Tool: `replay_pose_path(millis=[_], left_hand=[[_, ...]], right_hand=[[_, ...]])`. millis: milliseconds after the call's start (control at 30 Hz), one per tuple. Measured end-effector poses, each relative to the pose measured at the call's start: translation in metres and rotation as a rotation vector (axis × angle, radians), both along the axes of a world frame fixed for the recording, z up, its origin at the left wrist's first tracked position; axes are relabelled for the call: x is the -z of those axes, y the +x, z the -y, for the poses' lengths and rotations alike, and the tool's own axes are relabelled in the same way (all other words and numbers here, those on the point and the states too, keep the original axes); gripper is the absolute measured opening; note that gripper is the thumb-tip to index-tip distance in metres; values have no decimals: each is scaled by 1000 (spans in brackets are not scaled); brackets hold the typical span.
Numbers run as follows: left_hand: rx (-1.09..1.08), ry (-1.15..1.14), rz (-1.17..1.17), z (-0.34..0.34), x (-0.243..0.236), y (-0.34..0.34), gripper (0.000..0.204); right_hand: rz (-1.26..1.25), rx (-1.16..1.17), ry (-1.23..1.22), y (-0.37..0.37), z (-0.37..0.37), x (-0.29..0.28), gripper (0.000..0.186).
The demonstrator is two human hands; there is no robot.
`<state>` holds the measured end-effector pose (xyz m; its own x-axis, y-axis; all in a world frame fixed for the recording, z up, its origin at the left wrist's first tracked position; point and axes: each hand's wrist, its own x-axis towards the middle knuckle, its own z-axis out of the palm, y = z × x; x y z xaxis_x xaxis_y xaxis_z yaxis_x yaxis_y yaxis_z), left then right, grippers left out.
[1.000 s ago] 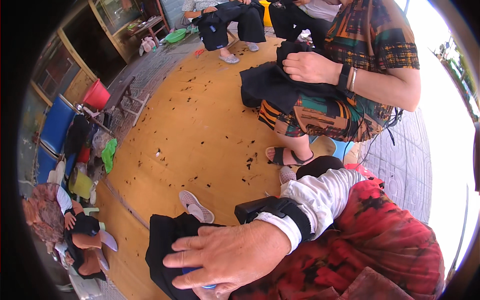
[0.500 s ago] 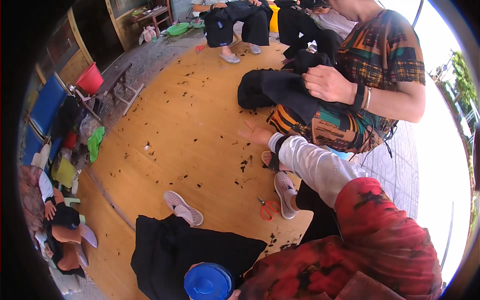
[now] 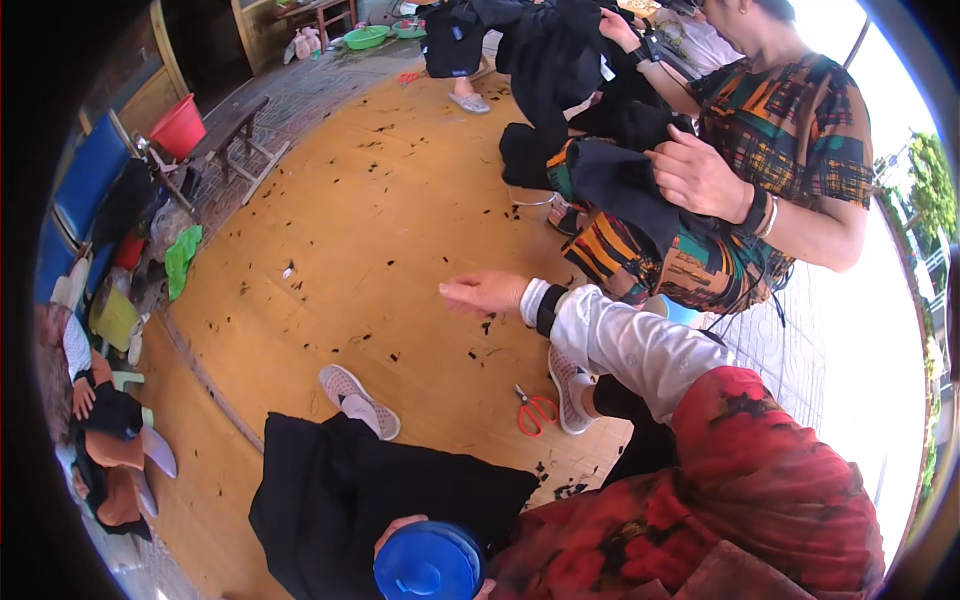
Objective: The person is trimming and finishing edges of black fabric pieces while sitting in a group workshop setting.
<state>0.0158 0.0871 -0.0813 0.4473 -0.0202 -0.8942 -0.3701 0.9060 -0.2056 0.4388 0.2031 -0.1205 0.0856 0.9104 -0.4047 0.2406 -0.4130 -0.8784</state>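
Note:
At the lower edge, my left hand [image 3: 400,530] is closed around a round container with a blue lid [image 3: 430,562]; its fingers show on the far left side of the lid, and the container's body is hidden beneath. Black fabric [image 3: 375,490] drapes across my lap under and beyond it. My right arm, in a red sleeve and white sleeve cover, reaches forward over the mat. At its end my right hand [image 3: 485,293] is stretched out flat with nothing in it, above the floor. Red-handled scissors [image 3: 536,411] lie on the mat beside my right shoe [image 3: 571,388].
Black scraps [image 3: 394,357] litter the tan floor mat [image 3: 230,400]. A person [image 3: 780,120] sits close at the right with black cloth [image 3: 625,190] in the lap. Blue chairs [image 3: 88,190], a red bucket [image 3: 178,126] and another seated person [image 3: 110,420] are at the left.
My right hand has moved left and slightly nearer. The person at right has raised a hand with black cloth toward the back. The view has shifted slightly.

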Motion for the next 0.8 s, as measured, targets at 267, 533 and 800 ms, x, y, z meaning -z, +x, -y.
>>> replay_pose_path(millis=[267,533,800], left_hand=[[474,1916,-420,-5,-71,72,87],[559,2208,-588,16,-103,57,84],[571,2254,-521,27,-114,36,80]], right_hand=[[127,-772,977,-125,89,-190,80],[587,-783,886,-160,143,-240,58],[474,-851,993,-174,169,-252,64]])
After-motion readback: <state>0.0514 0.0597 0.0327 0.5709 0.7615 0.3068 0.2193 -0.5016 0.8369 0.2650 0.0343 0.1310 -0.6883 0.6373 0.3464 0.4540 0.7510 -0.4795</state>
